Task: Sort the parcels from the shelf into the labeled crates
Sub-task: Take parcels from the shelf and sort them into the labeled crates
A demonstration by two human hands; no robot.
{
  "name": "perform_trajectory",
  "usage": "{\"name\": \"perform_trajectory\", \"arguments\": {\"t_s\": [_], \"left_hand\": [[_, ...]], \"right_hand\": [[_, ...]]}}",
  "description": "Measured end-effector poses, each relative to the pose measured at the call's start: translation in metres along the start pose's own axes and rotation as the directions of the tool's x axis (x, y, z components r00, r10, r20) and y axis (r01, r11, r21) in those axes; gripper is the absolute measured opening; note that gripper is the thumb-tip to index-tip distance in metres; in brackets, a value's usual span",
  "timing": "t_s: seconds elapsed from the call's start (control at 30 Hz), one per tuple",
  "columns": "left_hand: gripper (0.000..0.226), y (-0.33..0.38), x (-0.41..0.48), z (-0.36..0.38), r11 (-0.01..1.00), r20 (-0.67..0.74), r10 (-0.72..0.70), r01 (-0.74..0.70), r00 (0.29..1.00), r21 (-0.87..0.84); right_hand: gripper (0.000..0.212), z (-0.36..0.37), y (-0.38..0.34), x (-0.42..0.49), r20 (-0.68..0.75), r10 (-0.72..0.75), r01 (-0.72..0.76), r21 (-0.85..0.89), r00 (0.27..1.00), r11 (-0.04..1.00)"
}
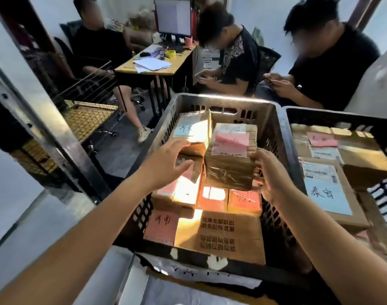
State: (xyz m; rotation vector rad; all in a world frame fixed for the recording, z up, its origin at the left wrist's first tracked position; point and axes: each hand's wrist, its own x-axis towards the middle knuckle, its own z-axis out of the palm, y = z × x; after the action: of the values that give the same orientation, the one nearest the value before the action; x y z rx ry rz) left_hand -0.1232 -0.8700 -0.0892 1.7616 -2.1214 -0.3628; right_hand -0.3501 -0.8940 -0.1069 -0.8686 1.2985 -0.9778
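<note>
The right hand (270, 172) grips a brown parcel (230, 170) with a pink label by its right edge, the fingers (257, 158) curled round it, and holds it over the other parcels (221, 236) in the left crate (227, 100). The left hand (166, 164) is released, its fingers (181, 145) nearly straight and holding nothing. The tips reach the near edge of a blue-label parcel (192, 128), but I cannot tell if they touch it. The right crate (333, 115) stands against the first one and also holds parcels. Strong sunlight falls on the boxes. Behind, three people sit in the room, and a worktop (126, 68) carries a monitor (172, 17) and papers (151, 63). A wire cart (89, 100) stands at the left.
</note>
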Motion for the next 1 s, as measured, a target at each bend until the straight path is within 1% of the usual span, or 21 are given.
{"name": "perform_trajectory", "arguments": {"t_s": [0.1,0.17,0.27,0.43,0.57,0.63,0.73,0.83,0.93,1.0], "left_hand": [[0.050,-0.001,0.016,0.005,0.997,0.025,0.075,-0.075,0.997,0.004],[0.050,-0.002,0.017,0.013,0.996,0.077,0.094,-0.094,0.993,-0.002],[0.052,-0.004,0.013,0.021,0.993,0.158,0.121,-0.120,0.980,-0.019],[0.050,-0.008,0.011,0.023,0.994,0.185,0.109,-0.106,0.977,-0.028],[0.050,-0.009,0.011,0.025,0.995,0.204,0.096,-0.094,0.974,-0.023],[0.050,-0.009,0.010,0.025,0.996,0.215,0.092,-0.087,0.972,-0.029],[0.050,-0.009,0.009,0.024,0.996,0.227,0.082,-0.073,0.970,-0.047],[0.050,-0.010,0.008,0.023,0.997,0.223,0.064,-0.053,0.973,-0.054],[0.050,-0.009,0.008,0.022,0.997,0.228,0.051,-0.037,0.972,-0.065],[0.050,-0.009,0.007,0.021,0.997,0.227,0.046,-0.032,0.973,-0.066]], "right_hand": [[0.033,0.004,0.010,0.013,-0.051,0.104,-0.107,-0.041,0.993,0.993],[0.038,0.007,0.015,0.018,-0.077,0.144,-0.149,-0.067,0.987,0.987],[0.040,0.015,0.022,0.025,-0.095,0.160,-0.170,-0.109,0.983,0.979],[0.036,0.028,0.039,0.034,-0.154,0.125,-0.151,-0.172,0.980,0.973],[0.054,0.029,0.044,0.030,-0.141,0.139,-0.163,-0.178,0.980,0.970],[0.053,0.027,0.049,0.028,-0.148,0.143,-0.170,-0.186,0.979,0.968],[0.045,0.024,0.055,0.023,-0.144,0.158,-0.185,-0.200,0.977,0.962],[0.057,0.026,0.060,0.021,-0.086,0.162,-0.181,-0.304,0.983,0.935],[0.049,0.028,0.059,0.018,-0.042,0.191,-0.190,-0.429,0.981,0.883],[0.038,0.025,0.054,0.015,-0.016,0.229,-0.211,-0.447,0.973,0.869]]}}
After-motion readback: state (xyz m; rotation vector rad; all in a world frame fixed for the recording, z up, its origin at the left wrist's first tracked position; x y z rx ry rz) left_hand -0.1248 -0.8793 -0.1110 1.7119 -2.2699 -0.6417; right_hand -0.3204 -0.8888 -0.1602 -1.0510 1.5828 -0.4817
